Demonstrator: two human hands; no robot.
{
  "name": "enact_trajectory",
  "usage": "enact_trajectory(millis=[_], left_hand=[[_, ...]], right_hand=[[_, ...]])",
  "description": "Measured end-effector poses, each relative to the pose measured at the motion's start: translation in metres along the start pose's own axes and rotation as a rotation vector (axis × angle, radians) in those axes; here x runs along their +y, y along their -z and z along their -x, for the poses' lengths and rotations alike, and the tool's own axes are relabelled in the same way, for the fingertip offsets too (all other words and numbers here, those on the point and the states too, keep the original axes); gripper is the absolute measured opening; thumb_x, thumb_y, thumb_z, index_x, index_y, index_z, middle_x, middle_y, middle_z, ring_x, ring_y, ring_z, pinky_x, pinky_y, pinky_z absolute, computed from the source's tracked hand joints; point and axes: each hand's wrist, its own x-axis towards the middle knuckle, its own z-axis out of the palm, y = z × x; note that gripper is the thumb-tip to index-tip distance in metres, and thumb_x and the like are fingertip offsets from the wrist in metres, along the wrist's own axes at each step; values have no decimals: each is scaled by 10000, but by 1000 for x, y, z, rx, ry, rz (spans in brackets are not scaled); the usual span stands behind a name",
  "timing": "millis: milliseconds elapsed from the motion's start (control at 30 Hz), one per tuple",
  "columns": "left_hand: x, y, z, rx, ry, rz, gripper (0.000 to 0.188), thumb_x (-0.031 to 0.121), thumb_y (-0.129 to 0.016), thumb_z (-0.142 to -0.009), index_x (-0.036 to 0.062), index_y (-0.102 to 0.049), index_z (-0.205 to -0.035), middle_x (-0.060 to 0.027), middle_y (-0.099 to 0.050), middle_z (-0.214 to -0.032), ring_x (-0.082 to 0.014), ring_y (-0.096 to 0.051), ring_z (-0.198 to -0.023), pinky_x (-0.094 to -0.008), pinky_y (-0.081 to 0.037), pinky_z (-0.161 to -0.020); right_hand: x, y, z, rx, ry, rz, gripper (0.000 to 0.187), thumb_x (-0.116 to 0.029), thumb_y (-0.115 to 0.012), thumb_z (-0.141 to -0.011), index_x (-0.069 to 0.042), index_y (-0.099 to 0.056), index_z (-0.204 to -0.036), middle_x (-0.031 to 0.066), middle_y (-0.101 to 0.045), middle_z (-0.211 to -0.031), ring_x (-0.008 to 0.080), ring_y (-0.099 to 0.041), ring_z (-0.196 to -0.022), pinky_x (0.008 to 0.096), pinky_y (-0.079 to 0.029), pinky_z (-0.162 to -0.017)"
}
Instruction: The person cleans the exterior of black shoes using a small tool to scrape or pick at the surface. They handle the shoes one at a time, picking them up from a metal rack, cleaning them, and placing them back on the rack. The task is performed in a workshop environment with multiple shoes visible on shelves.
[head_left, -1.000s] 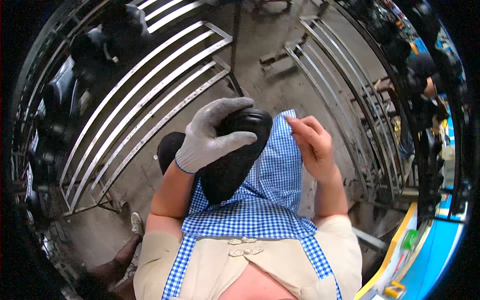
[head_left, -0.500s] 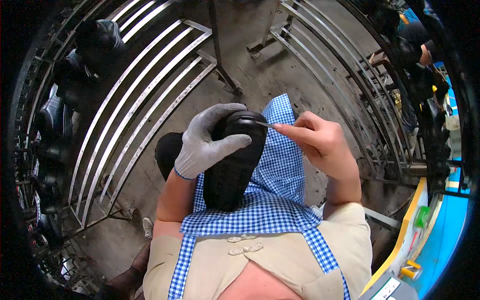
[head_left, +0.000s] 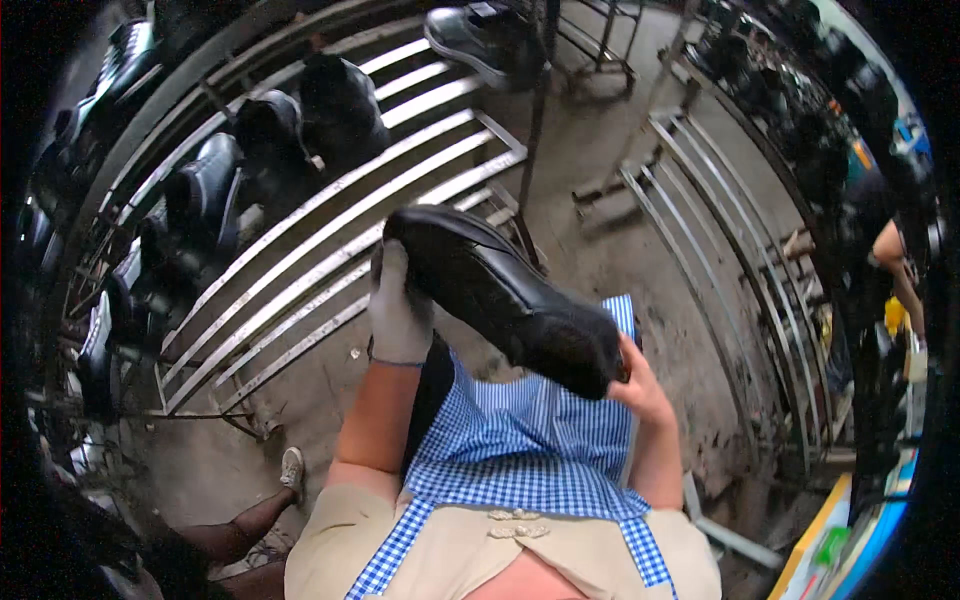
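A black shoe (head_left: 490, 285) is held slantwise above my lap, its left end higher than its right. My left hand (head_left: 400, 310), in a pale knit glove, is closed around its left end, and most of those fingers are behind the shoe. At the lower right end, my bare right hand (head_left: 643, 385) grips the shoe, with fingers partly hidden behind it. The thin metal tool from before does not show now. Below the shoe lies my blue-and-white checked apron (head_left: 520, 450).
At left, a slatted metal rack (head_left: 340, 225) bears several black shoes (head_left: 205, 185). Another metal rack (head_left: 720, 250) stands at right. A yellow-edged table (head_left: 815, 540) is at lower right. Another person's leg and shoe (head_left: 292, 468) show at lower left. A co-worker's arm (head_left: 897, 262) is at far right.
The shoe has been lifted off my lap and turned slantwise. My right hand has moved from the tool at the shoe's edge to its right end. The view has swung left toward the shoe rack.
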Motion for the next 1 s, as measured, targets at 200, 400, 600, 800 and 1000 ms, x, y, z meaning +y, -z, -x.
enact_trajectory(millis=[200,400,600,800,1000], left_hand=[[-9,62,40,-429,455,-290,681,230,-702,-792,-25,-484,-1384,-129,-587,-1335,-235,-545,-1240,-392,-383,-1097],[1,0,61,-217,393,-390,828,106,-748,-736,-42,-363,-1454,-132,-537,-1391,-238,-524,-1264,-363,-391,-1091],[33,11,25,-311,-134,-843,756,265,-815,-800,13,-436,-1403,-112,-625,-1207,-191,-635,-1053,-346,-527,-901],[64,13,27,-338,-178,-1142,640,239,-764,-845,-7,-493,-1369,-137,-631,-1201,-203,-633,-1076,-352,-508,-939],[11,34,50,-411,-27,-978,598,264,-733,-865,7,-514,-1358,-153,-663,-1188,-221,-655,-1099,-330,-515,-938]], right_hand=[[-12,-23,-41,409,131,-305,471,-27,-674,-833,-72,-529,-1278,-28,-599,-889,68,-514,-666,249,-417,-555],[-37,-104,-85,117,424,-266,660,15,-744,-799,-31,-418,-1370,72,-569,-1258,188,-583,-1107,319,-498,-938],[-68,-104,-123,-16,210,-442,599,-17,-702,-855,-24,-419,-1383,82,-609,-1215,188,-601,-1103,340,-491,-956],[-88,-93,-176,-81,222,-464,567,-118,-682,-897,-15,-439,-1399,90,-614,-1250,183,-594,-1130,339,-468,-980],[-147,-112,-273,30,337,-482,530,-222,-692,-909,15,-489,-1337,92,-649,-1097,161,-625,-979,297,-505,-849]])
